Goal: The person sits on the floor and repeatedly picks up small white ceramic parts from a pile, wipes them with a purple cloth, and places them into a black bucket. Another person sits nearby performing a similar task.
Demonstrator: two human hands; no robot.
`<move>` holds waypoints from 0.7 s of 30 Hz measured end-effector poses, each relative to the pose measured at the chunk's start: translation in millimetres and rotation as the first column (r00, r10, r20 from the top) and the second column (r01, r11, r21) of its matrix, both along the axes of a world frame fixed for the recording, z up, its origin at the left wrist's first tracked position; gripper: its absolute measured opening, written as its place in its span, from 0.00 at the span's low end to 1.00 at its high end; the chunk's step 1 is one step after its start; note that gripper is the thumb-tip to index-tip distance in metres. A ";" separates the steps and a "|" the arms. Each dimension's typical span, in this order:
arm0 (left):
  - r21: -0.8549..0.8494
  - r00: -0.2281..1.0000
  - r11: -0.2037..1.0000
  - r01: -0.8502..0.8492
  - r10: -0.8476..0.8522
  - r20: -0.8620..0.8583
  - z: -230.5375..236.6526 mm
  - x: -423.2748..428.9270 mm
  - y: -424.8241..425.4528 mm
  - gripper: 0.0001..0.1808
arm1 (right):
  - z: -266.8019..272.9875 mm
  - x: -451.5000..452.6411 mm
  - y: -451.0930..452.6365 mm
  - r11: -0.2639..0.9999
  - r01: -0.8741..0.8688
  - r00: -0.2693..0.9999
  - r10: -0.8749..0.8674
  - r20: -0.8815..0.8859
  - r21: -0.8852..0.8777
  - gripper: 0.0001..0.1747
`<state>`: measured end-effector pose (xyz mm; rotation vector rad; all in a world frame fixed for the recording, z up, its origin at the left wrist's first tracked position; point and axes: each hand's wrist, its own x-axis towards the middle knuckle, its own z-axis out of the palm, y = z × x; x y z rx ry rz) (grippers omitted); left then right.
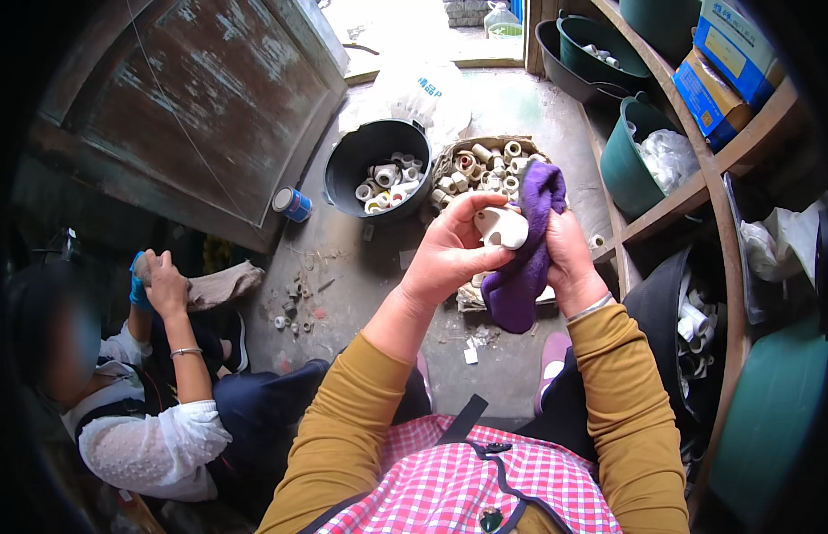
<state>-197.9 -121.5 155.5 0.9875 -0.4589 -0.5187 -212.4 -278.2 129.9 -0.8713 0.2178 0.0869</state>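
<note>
Between the thumb and fingers of my left hand (459,243) is a white plastic pipe fitting (506,228) with a rounded body. My right hand (571,257) grips a purple cloth (531,260), which hangs down in folds and touches the fitting's right side. The cloth hides part of my right fingers. Below and beyond my hands lies a torn cardboard box (462,148) heaped with off-white pipe fittings (482,153). A black bucket (337,170) stands left of the box, with several white fittings (387,175) at its bottom.
At left, a co-worker (153,427) sits holding a greyish cloth (224,286). A blue tin can (294,203) stands near the wooden door (187,100). Small loose parts (294,310) litter the floor. Wooden shelves (704,193) at right hold green buckets (631,147) and blue cardboard boxes (734,67).
</note>
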 end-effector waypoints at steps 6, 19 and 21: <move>0.397 0.750 0.794 -0.460 0.108 0.652 -6.1 0.9 -4.1 0.29 | 2.3 -9.8 9.0 0.880 -0.006 0.991 0.067 0.113 -0.475 0.15; 0.311 0.816 0.858 -0.408 0.190 0.546 -5.9 -8.2 -18.8 0.23 | 1.4 2.9 8.0 0.969 0.246 0.969 -0.245 -0.024 0.032 0.14; 0.323 0.443 0.627 -0.708 0.039 0.896 -5.1 -6.3 -13.8 0.20 | 4.2 4.9 6.7 0.950 0.307 0.952 -0.307 0.007 0.052 0.14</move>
